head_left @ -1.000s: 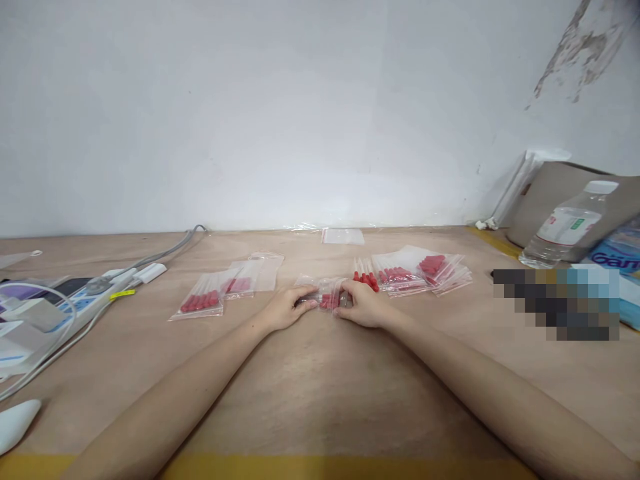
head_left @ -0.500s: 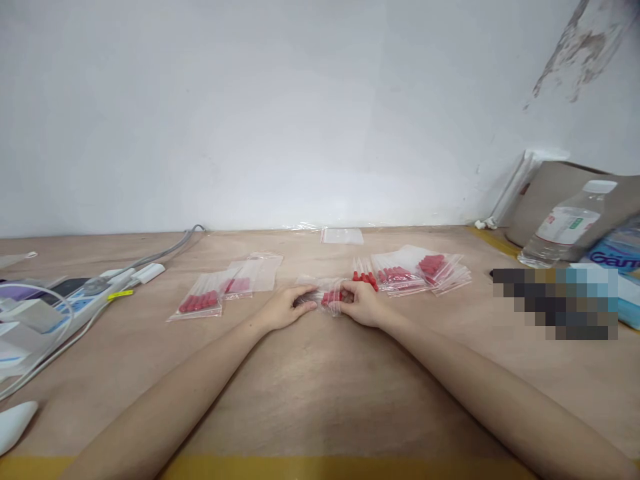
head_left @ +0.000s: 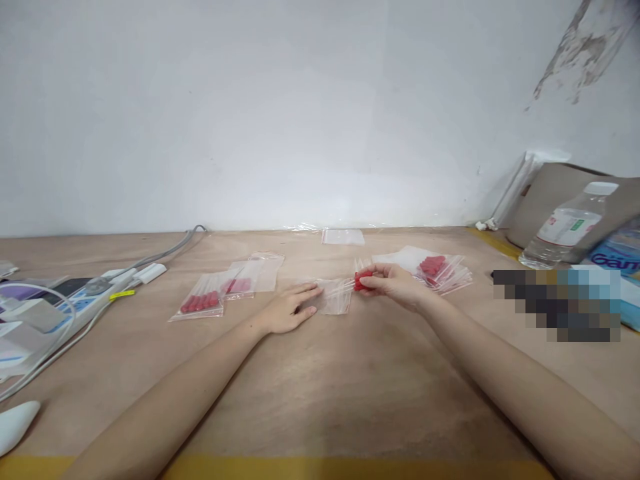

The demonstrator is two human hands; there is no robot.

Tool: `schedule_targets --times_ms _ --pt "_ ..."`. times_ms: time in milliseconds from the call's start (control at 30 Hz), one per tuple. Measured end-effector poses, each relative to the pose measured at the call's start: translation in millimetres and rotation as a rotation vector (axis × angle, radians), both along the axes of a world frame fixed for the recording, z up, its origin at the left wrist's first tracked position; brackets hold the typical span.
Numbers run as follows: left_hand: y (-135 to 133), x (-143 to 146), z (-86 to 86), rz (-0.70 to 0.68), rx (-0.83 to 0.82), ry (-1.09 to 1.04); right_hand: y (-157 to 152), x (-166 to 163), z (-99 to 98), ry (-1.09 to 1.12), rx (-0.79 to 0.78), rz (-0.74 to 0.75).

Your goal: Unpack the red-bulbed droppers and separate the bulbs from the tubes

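My left hand [head_left: 293, 309] rests on the table with its thumb apart from its fingers, the fingertips at the left edge of a clear zip bag [head_left: 337, 305]. To its right, my right hand [head_left: 393, 285] is closed on a bunch of red-handled sticks [head_left: 361, 281]. Their thin pale shafts point left, across or into the bag; I cannot tell which. Just behind the red ends, more thin pale shafts [head_left: 361, 264] stick up, partly hidden. Beyond my right hand lie filled bags with red pieces [head_left: 432, 267], some covered by the hand.
To the left lie a bag of red pieces [head_left: 200, 302] and overlapping clear bags [head_left: 265, 268]. A flat bag [head_left: 343, 237] is near the wall. Far left is a power strip [head_left: 85, 303] with cables. A water bottle [head_left: 567, 223] and tissue pack [head_left: 615, 250] stand right.
My right hand has moved right, off the bag, with the red-handled sticks in its fingers. The bag between my hands now lies flatter. My left hand has hardly moved.
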State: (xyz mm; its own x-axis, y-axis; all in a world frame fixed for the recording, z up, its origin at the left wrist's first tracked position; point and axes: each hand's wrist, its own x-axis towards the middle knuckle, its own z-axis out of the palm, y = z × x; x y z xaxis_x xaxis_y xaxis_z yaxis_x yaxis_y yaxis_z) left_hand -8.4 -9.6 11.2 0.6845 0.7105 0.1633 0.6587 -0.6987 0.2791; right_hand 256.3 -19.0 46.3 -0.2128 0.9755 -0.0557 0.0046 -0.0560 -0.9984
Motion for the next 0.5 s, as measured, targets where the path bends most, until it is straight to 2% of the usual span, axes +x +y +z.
schedule_targets --times_ms 67,133,200,267,367,500 --pt "-3.4 1.8 3.1 0.024 0.041 0.051 2.3 16.2 13.8 -0.134 0.114 -0.078" --pt "-6.4 5.6 6.7 0.097 0.121 0.082 7.3 33.2 21.5 -0.260 0.266 -0.240" --pt "-7.2 9.7 9.7 0.219 0.217 0.090 14.0 45.4 19.3 -0.410 0.464 -0.402" --pt "-4.3 11.9 10.8 0.332 0.285 0.068 20.2 49.5 8.6 -0.588 0.667 -0.492" --pt "5.7 9.6 8.7 0.416 0.249 -0.032 23.9 42.9 -13.1 -0.893 0.816 -0.448" --pt "19.3 1.8 5.3 0.494 0.149 -0.095 21.2 30.1 -30.7 -1.184 0.806 -0.287"
